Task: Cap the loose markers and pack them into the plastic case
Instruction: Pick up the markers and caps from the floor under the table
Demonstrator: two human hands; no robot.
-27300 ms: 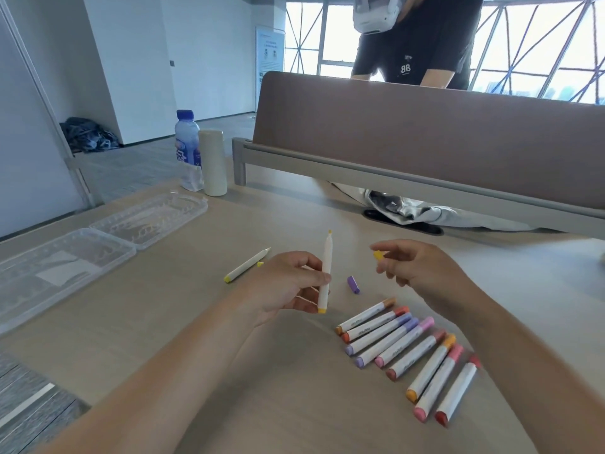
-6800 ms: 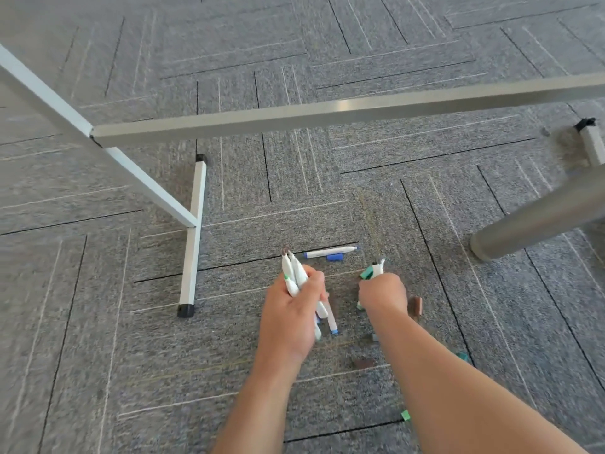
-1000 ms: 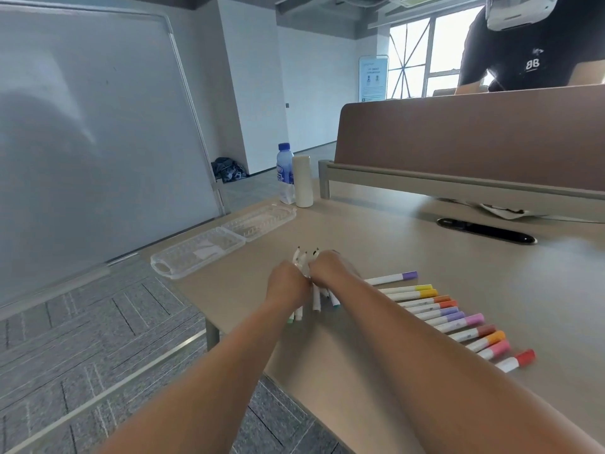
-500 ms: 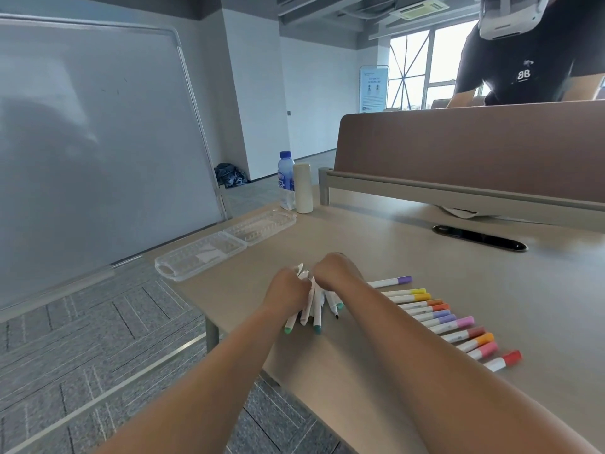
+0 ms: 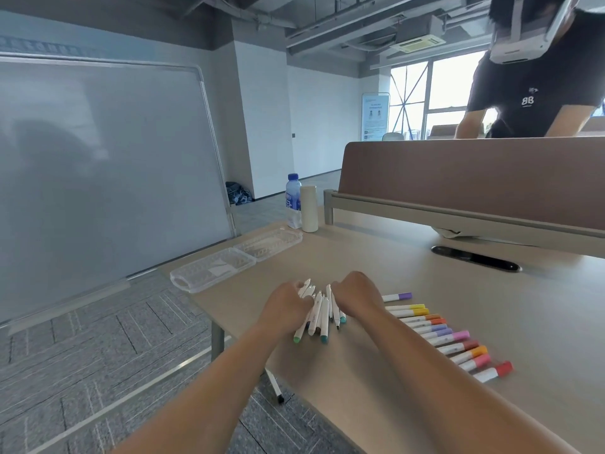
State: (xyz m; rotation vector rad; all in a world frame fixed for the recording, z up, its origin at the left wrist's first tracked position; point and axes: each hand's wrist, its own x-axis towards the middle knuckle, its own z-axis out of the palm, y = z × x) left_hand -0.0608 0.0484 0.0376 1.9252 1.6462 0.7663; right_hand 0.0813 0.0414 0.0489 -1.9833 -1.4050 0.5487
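left hand (image 5: 287, 308), right hand (image 5: 357, 296) | fingers curled around loose markers (image 5: 319, 314) | bunched on tabletop (image 5: 425, 273) beside capped row (image 5: 445, 339), likely for capping

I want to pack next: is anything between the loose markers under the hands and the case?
Nothing visible. Bare table lies between the markers and the open case; the bottle stands beyond the case, the capped row to the right.

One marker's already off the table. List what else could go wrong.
1. The bundle, gripped by the left hand beside the right hand, lies near the table edge; more could roll off after the marker below.
2. Its uncapped tips may stain the table.
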